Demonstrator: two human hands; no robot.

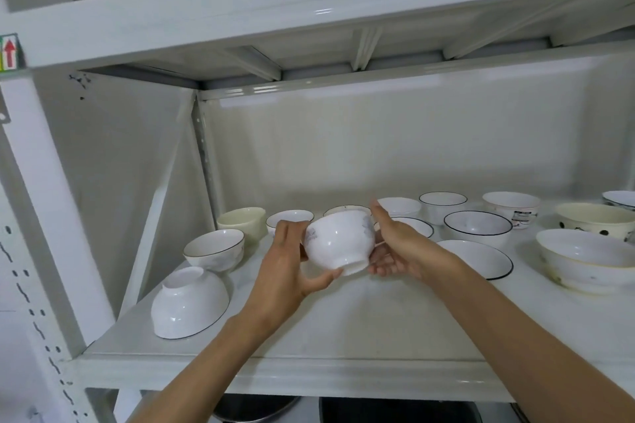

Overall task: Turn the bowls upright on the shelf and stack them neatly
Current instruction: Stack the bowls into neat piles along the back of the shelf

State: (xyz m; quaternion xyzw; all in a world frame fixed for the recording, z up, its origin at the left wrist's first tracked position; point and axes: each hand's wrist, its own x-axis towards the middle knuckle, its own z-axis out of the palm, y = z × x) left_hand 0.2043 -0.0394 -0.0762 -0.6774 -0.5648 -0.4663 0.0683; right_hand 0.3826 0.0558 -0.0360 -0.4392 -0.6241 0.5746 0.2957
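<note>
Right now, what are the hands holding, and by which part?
Both hands hold one white bowl above the shelf: left hand on its left wall with thumb under the foot, right hand against its right side.

White bowl (338, 241) held upright above shelf (378, 326) — another (189, 304) overturned.

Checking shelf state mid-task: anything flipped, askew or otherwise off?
Yes. One white bowl at the shelf's front left still lies upside down, foot up, slightly tilted. The large bowl at right shows brownish marks outside. Nothing is stacked yet.
</note>
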